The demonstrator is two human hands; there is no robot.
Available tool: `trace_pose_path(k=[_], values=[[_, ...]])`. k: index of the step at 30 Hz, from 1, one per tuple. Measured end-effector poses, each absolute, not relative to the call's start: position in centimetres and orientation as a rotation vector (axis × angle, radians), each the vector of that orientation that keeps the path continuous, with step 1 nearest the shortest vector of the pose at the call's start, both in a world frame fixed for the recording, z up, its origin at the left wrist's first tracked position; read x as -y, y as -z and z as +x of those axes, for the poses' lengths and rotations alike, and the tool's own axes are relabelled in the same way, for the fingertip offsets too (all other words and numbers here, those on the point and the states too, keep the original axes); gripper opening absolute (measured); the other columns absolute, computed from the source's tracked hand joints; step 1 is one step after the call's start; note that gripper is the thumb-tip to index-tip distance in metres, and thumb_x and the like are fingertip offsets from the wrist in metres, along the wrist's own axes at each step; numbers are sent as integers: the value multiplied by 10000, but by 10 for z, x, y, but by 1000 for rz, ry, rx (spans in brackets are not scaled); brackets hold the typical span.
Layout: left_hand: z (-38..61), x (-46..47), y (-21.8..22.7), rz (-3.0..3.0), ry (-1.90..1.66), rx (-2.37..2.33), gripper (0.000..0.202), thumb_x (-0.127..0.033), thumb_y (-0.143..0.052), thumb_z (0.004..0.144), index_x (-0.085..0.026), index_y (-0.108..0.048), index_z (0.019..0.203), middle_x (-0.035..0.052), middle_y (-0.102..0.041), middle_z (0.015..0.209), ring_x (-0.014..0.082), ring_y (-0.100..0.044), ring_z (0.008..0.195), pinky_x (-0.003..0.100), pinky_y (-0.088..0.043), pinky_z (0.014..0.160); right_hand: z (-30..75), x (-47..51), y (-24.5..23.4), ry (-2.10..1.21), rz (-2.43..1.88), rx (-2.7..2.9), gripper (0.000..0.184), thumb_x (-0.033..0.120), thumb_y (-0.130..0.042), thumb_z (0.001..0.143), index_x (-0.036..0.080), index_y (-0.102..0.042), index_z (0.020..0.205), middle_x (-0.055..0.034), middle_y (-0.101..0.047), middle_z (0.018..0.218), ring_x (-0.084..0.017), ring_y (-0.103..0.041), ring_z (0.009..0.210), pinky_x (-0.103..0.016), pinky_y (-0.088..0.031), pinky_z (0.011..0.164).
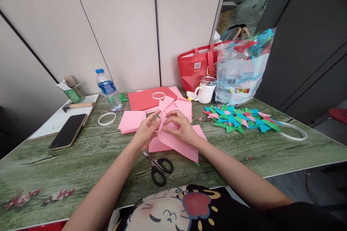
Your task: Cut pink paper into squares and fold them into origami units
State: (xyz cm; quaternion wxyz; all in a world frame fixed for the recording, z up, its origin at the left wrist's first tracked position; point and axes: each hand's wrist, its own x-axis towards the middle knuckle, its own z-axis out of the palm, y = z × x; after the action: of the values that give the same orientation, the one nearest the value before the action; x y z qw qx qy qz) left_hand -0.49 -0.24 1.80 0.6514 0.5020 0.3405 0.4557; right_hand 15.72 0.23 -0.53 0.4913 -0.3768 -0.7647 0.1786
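Observation:
A pink sheet of paper is held up at a tilt over other pink sheets, its near corner hanging toward the table edge. My right hand grips it from the right, thumb and fingers curled around its upper part. At its left edge is my left hand, fingers bent in on the paper and their tips partly hidden. Just below my hands lie scissors with black handles. A stack of pink paper squares sits left of my hands. More loose pink pieces lie behind them.
Red paper bears a tape roll. To the left are another white roll, a water bottle, phone and hammer. Rightward stand a white mug, a red bag, a plastic bag and folded paper pieces.

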Motion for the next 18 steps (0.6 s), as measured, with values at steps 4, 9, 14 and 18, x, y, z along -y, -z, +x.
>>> trace_pose_path(k=[4, 9, 14, 18], values=[[-2, 5, -19, 1155, -1034, -764, 556, -493, -518, 755, -192, -476, 1220, 67, -643, 915, 155, -591, 767, 249, -478, 627, 157, -4, 7, -429, -950, 1854, 146, 293, -628, 728, 232, -637, 860, -56, -523, 1006, -186, -523, 986, -349, -412, 878], [1, 4, -19, 1069, -1066, -845, 572, -585, -349, 789, -170, -576, 1109, 96, -655, 991, 214, -593, 927, 291, -497, 711, 157, -6, 10, -480, -985, 1818, 179, 254, -616, 735, 233, -638, 912, -51, -584, 995, -173, -540, 967, -318, -415, 847], [-2, 1, -17, 1026, -1117, -828, 592, -582, -316, 803, -158, -553, 1141, 116, -651, 1022, 223, -583, 981, 327, -497, 768, 158, -10, 11, -647, -1025, 1689, 143, 241, -596, 730, 208, -648, 859, -41, -663, 941, -169, -588, 868, -289, -426, 725], [-3, 0, -19, 1049, -1121, -813, 570, -551, -330, 817, -155, -515, 1185, 128, -627, 1073, 218, -581, 980, 342, -495, 783, 159, -12, 10, -714, -1039, 1588, 146, 244, -579, 722, 192, -662, 831, -49, -680, 911, -165, -597, 805, -282, -430, 686]])
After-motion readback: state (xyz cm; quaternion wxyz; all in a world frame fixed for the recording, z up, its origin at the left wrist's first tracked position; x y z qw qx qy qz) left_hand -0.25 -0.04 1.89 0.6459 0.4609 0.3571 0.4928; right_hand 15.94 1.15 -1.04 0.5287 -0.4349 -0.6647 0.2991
